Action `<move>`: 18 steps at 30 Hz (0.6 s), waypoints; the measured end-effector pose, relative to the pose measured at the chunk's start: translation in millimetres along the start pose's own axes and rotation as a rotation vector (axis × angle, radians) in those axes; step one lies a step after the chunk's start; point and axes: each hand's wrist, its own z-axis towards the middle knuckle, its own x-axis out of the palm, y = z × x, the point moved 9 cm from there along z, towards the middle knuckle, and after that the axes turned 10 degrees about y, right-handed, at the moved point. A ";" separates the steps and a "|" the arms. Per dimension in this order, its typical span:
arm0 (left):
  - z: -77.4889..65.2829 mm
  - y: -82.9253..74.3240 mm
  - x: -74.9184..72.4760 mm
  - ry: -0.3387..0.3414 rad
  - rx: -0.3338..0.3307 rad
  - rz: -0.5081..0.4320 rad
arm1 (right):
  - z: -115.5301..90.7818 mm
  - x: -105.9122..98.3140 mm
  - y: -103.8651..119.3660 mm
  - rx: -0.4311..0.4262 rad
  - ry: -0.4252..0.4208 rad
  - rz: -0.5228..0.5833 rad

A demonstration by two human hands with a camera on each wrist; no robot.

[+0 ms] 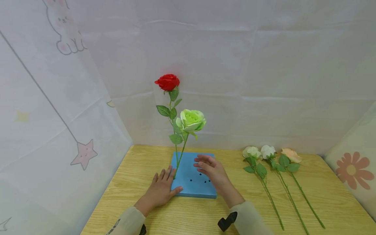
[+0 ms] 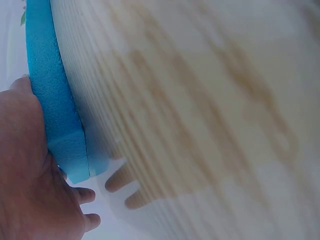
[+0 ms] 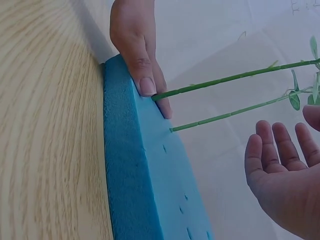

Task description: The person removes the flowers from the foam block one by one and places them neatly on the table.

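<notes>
A blue foam block (image 1: 195, 189) with several small holes lies on the table. Two artificial roses stand in its left part, a red rose (image 1: 168, 82) upright behind and a light green rose (image 1: 191, 120) leaning right. My left hand (image 1: 161, 190) rests on the block's left edge with spread fingers, thumb on the near corner; the left wrist view shows it against the block's blue side (image 2: 52, 95). My right hand (image 1: 216, 174) hovers over the block's right part, fingers loosely bent and holding nothing. In the right wrist view the green stem (image 3: 220, 81) rises beside the left thumb.
Three more roses lie on the wooden table (image 1: 235, 209) at the right: a cream rose (image 1: 251, 152), a white rose (image 1: 267, 151) and a peach rose (image 1: 291, 155), stems pointing toward the near right. Pale printed cloth (image 1: 211, 71) hangs behind and at both sides.
</notes>
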 end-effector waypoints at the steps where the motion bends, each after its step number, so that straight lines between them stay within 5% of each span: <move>1: -0.4 -0.3 -0.6 0.000 -0.002 0.000 | 1.4 1.1 -0.4 -0.001 -0.001 -0.001; 18: -0.7 -1.3 -3.1 0.011 -0.026 0.024 | 19.7 16.2 -3.9 -0.010 0.008 -0.007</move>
